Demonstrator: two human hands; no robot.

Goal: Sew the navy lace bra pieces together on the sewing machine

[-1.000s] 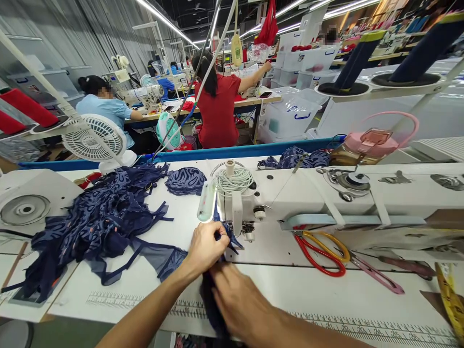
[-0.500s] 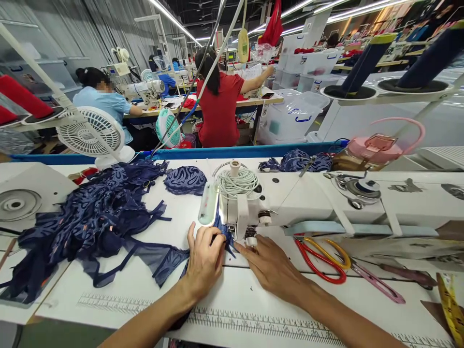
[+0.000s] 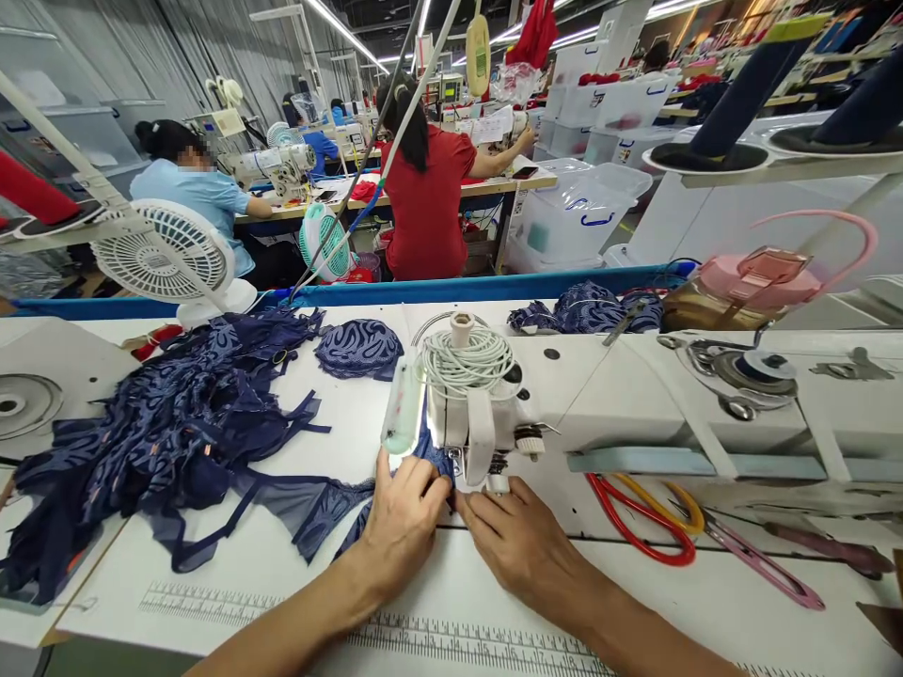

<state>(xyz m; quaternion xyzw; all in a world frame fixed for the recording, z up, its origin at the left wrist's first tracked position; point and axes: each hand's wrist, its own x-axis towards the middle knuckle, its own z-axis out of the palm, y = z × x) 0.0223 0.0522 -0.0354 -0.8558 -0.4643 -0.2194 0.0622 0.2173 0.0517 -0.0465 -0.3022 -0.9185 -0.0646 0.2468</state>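
Where the left hand (image 3: 405, 512) and right hand (image 3: 512, 531) nearly meet, a piece of navy cloth (image 3: 438, 459) lies beneath the head of a sewing machine (image 3: 599, 404), just ahead of the left hand's fingers. The left hand is curled and rests on the cloth; the right hand, fingers bent, reaches in by the cloth's near edge; whether either pinches it cannot be told. A coil of pale cord (image 3: 467, 362) sits on the machine, beyond both hands. Left of the left hand, a heap of navy garments (image 3: 183, 414) covers the tabletop (image 3: 451, 583); right of the right hand lie red-and-yellow-handled scissors (image 3: 677, 558).
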